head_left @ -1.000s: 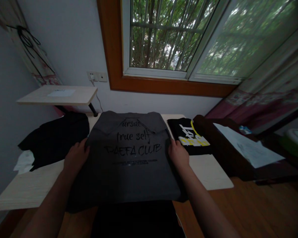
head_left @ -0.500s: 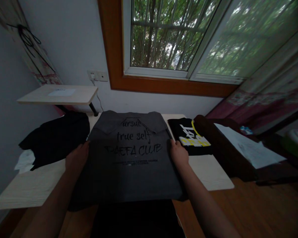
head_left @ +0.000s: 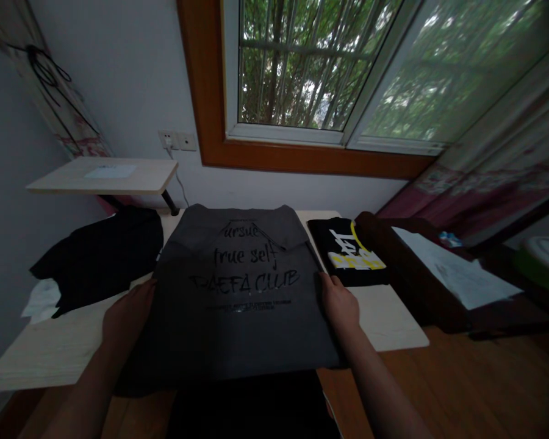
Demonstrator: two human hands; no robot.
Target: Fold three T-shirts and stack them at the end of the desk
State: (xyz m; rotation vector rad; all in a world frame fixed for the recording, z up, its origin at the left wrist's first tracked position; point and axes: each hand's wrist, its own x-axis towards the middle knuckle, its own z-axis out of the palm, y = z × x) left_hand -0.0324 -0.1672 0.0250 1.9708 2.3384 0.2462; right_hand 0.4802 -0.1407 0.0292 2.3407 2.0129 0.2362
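Note:
A dark grey shirt (head_left: 238,341) with black lettering lies spread over the middle of the table, its far corners folded inward and its near edge hanging over the table's front. My left hand (head_left: 129,310) is closed on the shirt's left side edge, fingertips hidden in the cloth. On the opposite edge my right hand (head_left: 341,302) also grips the cloth, with its fingers partly tucked under. Just right of it lies a folded black garment (head_left: 348,250) with white and yellow print. A black garment (head_left: 105,256) is loosely heaped on the left.
The pale wooden table (head_left: 396,320) runs below a window (head_left: 315,67). A small raised shelf (head_left: 64,174) with a paper on it stands at the back left. On the right is a dark brown seat (head_left: 393,262) with a white sheet (head_left: 452,268) on it.
Both hands have slid a little nearer to me and farther apart along the shirt's sides. The shirt's middle has been drawn wider and its printed lettering sits slightly lower in view.

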